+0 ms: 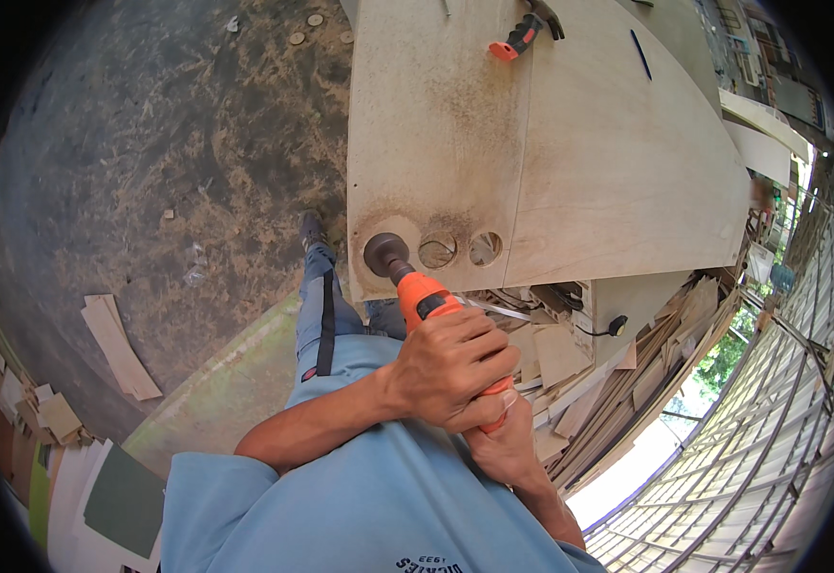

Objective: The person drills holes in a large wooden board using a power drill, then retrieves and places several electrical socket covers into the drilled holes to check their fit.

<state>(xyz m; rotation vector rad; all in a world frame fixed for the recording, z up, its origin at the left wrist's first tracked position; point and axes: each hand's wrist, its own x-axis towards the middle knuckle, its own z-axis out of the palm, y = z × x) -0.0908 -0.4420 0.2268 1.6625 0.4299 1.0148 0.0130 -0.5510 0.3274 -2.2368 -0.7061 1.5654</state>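
Observation:
An orange power drill [423,294] is held in both my hands. My left hand [455,368] wraps over the top of its body, fingers closed. Behind and below it, my right hand [508,444] grips the handle, partly hidden by the left. A dark round hole saw [384,254] in the chuck meets the pale wooden board [436,115] near its near left corner. How deep it sits I cannot tell. Just right of it, two round holes [437,252] are cut in a row through the board. Sawdust lies around them.
A hammer [522,38] with a red and black handle and a dark pen [641,54] lie on the board's far part. Wood offcuts [646,382] are stacked at the lower right. Round cut discs [315,20] and a plywood strip [119,346] lie on the dusty floor [169,143].

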